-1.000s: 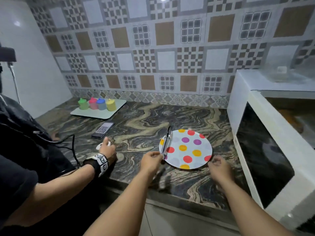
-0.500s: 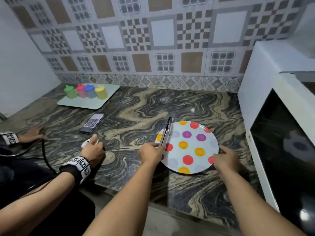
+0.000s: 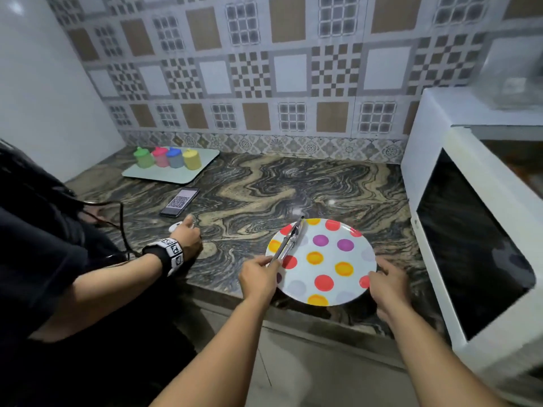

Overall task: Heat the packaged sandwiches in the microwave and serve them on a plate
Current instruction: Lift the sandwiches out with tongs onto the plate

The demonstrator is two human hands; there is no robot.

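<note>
Plate [image 3: 326,268] with coloured dots sat near the front edge of the marbled bench [image 3: 249,189], flat between the person's two hands. The left hand [image 3: 258,279] was at the plate's left rim, its grip clamped on the near end of a pair of metal tongs [image 3: 289,242], thumb and fingers pinching the handles; the tongs ran away from that hand, slanting up and right across the left part of the plate, with their far tips just past its far rim. The right hand [image 3: 388,284] lay at the plate's right rim, its grip apart, fingers spread and relaxed, fingertips touching the edge. Just to the right of that hand stood the white microwave [image 3: 440,177], its dark-glass door [image 3: 470,245] swung out toward the person. No sandwiches could be made out; the microwave's inside was too dim and blurred to read. Left of the left hand, a second person's hand [image 3: 188,239] with a patterned wristband [image 3: 173,255] rested on a small white object on the bench. Beyond it lay a phone [image 3: 179,202] showing a QR code, and farther off a pale tray [image 3: 173,174] with four coloured containers [image 3: 167,157].
</note>
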